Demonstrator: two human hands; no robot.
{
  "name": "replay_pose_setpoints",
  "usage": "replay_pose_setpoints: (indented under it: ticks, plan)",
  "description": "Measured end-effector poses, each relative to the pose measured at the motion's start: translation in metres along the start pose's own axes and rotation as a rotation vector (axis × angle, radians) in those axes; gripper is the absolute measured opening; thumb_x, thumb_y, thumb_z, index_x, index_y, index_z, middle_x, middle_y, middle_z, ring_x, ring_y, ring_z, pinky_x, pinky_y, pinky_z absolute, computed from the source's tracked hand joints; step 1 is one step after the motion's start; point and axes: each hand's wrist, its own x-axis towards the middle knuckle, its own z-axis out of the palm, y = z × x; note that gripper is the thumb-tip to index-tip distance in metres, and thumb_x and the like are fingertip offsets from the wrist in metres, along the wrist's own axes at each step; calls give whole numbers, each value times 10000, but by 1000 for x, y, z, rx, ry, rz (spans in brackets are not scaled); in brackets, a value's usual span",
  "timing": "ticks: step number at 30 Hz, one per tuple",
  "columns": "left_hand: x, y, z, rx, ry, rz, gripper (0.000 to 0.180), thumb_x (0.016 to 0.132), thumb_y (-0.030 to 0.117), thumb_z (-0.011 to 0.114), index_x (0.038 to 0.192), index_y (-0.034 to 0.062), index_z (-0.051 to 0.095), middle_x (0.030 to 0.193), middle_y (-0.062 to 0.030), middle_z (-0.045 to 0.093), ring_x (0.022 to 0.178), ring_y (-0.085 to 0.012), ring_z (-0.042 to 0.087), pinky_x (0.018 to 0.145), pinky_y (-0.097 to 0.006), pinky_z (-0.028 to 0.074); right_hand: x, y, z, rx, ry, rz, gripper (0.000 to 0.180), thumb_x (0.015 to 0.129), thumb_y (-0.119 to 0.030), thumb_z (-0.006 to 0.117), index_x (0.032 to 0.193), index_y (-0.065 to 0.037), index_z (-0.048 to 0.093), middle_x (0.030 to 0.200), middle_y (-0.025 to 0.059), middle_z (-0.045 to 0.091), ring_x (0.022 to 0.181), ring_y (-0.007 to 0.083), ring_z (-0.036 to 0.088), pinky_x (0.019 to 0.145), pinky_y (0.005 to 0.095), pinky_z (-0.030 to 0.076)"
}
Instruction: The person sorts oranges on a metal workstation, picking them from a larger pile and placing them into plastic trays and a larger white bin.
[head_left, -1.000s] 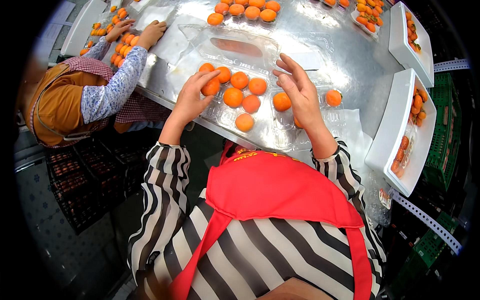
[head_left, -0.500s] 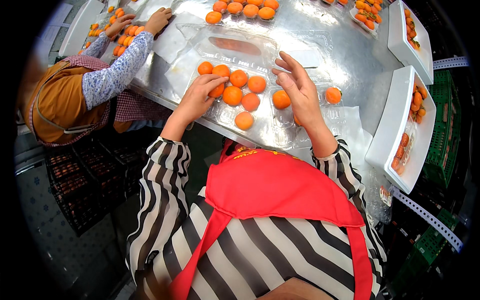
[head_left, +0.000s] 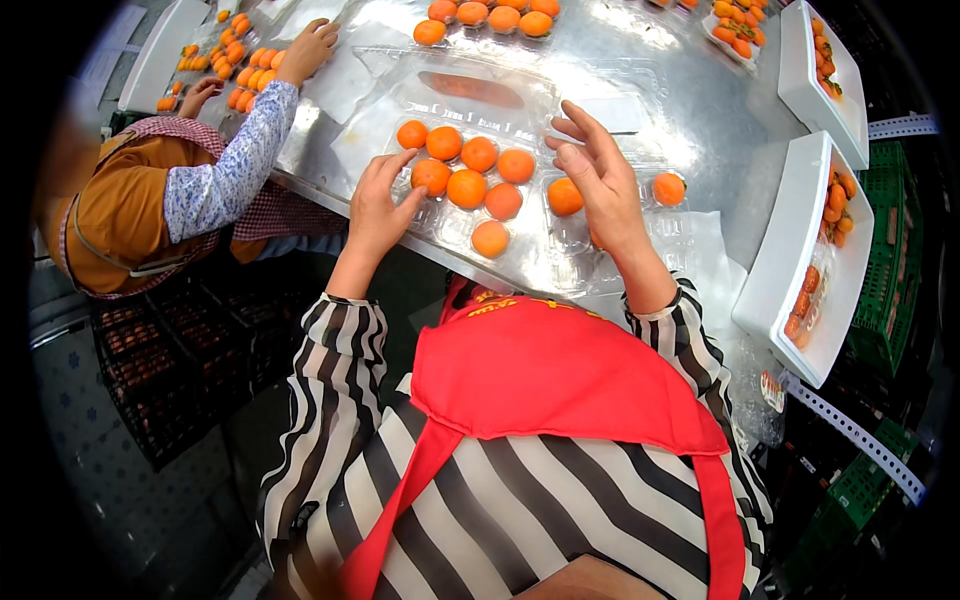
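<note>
Smooth, round orange fruits (head_left: 466,188) sit in the cups of a clear plastic clamshell tray (head_left: 445,225) in front of me; I cannot tell their kind for sure. My left hand (head_left: 380,208) is at the tray's left side, fingers and thumb apart around the left edge of one fruit (head_left: 431,177). Whether the fingertips touch it is hard to see. Over a second clear tray (head_left: 570,235), my right hand (head_left: 605,190) is held open with fingers spread. One fruit (head_left: 564,197) lies left of it, and another with a green leafy top (head_left: 669,189) lies right.
White boxes (head_left: 790,255) with more orange fruit line the metal table's (head_left: 715,140) right edge, beside green crates (head_left: 885,235). A filled tray (head_left: 487,18) is at the far side. On the left, a person in a flowered sleeve (head_left: 215,190) reaches over fruit; black crates (head_left: 165,370) stand below.
My left hand has drawn back leftward, uncovering the fruit it was over. My right hand is nearly still. The person at left has moved their hands apart.
</note>
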Motion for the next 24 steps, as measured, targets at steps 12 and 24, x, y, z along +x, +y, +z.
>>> replay_pose_setpoints:
  ticks: [12,24]
  plan:
    - [21,19,13,183,-91,-73,475,739,249,809,1161,82,664,1009,-135,631,947,-340,626,806,-426,508,6,1,-7,-1,7,16,558,968,-245,581,1460,-34,425,1362,200,539,1212,249,577,972,331,459]
    - [35,22,8,164,-253,-218,458,722,172,808,1134,71,635,1017,-137,639,937,-338,633,809,-415,514,6,4,-8,11,8,19,560,967,-260,585,1458,-42,430,1350,195,543,1214,250,573,973,335,459]
